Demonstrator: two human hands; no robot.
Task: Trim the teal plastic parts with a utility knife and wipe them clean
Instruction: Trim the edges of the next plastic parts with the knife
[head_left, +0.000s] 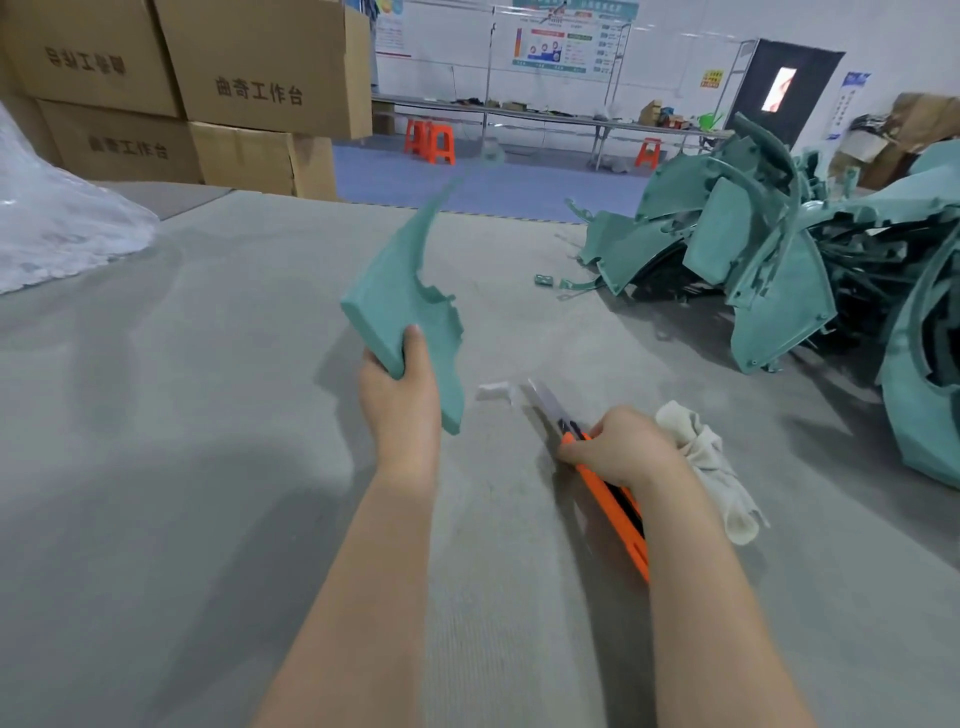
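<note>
Four closed boxes (182, 88) stand far left. Left hand (402, 387) grips one part (400, 291); right hand (621, 449) grips the knife (608, 493).

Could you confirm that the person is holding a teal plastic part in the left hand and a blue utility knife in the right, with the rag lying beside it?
Not quite: the utility knife is orange, not blue, as the head view shows. The rest holds: the left hand grips the teal part, and the right hand holds the knife, with the rag beside it.
</note>
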